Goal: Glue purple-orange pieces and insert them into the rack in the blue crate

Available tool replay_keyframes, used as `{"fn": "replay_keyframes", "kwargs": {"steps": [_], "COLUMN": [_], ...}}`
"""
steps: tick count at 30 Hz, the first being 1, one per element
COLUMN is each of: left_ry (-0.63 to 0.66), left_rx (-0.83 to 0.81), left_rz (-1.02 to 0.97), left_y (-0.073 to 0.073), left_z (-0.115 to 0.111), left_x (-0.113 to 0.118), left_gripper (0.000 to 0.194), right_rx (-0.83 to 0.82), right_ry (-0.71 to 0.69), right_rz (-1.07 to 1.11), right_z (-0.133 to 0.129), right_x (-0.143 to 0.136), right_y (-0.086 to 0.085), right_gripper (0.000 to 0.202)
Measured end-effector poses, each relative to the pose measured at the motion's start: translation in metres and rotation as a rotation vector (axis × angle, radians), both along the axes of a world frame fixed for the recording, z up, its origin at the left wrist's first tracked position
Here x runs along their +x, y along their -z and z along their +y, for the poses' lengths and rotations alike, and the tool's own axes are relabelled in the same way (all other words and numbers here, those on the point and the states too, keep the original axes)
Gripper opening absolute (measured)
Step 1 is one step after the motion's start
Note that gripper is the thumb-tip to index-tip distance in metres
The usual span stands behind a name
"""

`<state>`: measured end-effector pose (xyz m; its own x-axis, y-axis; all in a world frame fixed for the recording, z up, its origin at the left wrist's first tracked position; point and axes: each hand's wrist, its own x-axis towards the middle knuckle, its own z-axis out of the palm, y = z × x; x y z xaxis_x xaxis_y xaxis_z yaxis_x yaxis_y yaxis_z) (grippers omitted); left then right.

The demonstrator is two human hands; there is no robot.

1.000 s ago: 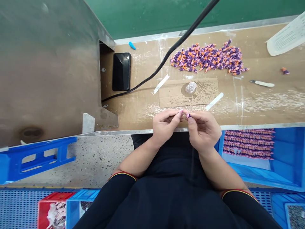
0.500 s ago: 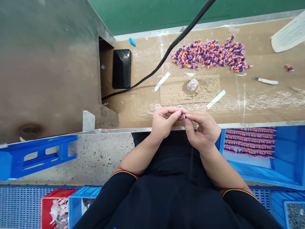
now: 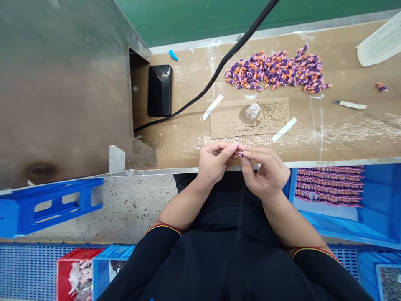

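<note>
My left hand (image 3: 215,161) and my right hand (image 3: 266,170) meet at the bench's front edge, fingertips nearly touching. Between the right thumb and forefinger is a tiny purple-and-pink figure (image 3: 241,154), mostly covered by the fingers. The left thumb and forefinger pinch a small pink piece (image 3: 237,145); whether it is joined to the figure I cannot tell. Just beyond the hands lies a flat cardboard piece (image 3: 227,125), spotted with wet marks, with a small clear cup (image 3: 252,111) on it. Farther back is a heap of small purple, orange and pink figures (image 3: 275,71).
A white-handled knife (image 3: 352,105) and a lone figure (image 3: 381,87) lie to the right. A black cable (image 3: 200,95) crosses the bench near a phone (image 3: 159,90). Below right, a blue crate (image 3: 379,200) holds rows of figures. A metal housing (image 3: 69,92) stands left.
Both hands stay pinched together at the bench edge, with the fingers and the small figure shifting only slightly. The rest of the bench looks the same.
</note>
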<state>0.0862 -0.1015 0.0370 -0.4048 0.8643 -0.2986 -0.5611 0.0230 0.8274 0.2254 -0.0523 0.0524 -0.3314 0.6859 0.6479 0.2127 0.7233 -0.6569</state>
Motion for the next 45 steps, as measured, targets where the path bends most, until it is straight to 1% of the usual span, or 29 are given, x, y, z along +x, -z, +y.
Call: {"fn": "replay_keyframes", "kwargs": {"steps": [3,7,10,15,19,22,27,28,32,36,41,45], "left_ry": [-0.007,-0.013,-0.022,-0.037,-0.032,-0.050,-0.142,-0.158,-0.216,-0.232,-0.193,-0.196], "left_rx": [0.006,0.044,0.090,0.091,0.106,0.159,0.277,0.297,0.362,0.427,0.467,0.488], "left_rz": [-0.117,-0.183,-0.193,-0.177,-0.141,-0.035,0.304,0.366,0.593,0.756,0.833,0.851], "left_y": [-0.003,-0.007,-0.007,-0.005,-0.002,0.002,0.005,0.005,0.004,0.005,0.006,0.008], "left_z": [0.003,0.003,0.002,-0.001,-0.002,-0.004,-0.009,-0.010,-0.012,-0.013,-0.016,-0.017], "left_x": [0.001,0.007,0.010,0.012,0.013,0.013,0.015,0.015,0.016,0.015,0.016,0.021], "left_gripper": [0.039,0.037,0.033,0.030,0.028,0.022,0.006,0.006,0.013,0.025,0.036,0.038], "right_rx": [0.005,0.022,0.015,0.012,0.009,0.009,0.042,0.045,0.024,0.015,-0.020,-0.045], "right_ry": [0.039,0.067,0.071,0.046,0.036,0.036,0.087,0.095,0.115,0.125,0.102,0.089], "right_rz": [0.016,0.006,0.030,0.034,0.033,0.027,-0.003,-0.008,-0.038,-0.044,0.033,0.080], "right_z": [0.000,0.002,0.001,0.001,0.002,0.001,-0.002,-0.004,-0.008,-0.009,-0.007,-0.007], "right_x": [0.000,-0.001,-0.002,-0.002,-0.001,-0.001,-0.001,-0.001,0.000,0.001,0.000,0.000], "right_y": [0.001,0.004,0.004,0.004,0.004,0.003,0.000,-0.001,-0.006,-0.009,-0.005,-0.002], "right_gripper": [0.025,0.021,0.025,0.033,0.032,0.030,0.030,0.029,0.024,0.022,0.025,0.024]}}
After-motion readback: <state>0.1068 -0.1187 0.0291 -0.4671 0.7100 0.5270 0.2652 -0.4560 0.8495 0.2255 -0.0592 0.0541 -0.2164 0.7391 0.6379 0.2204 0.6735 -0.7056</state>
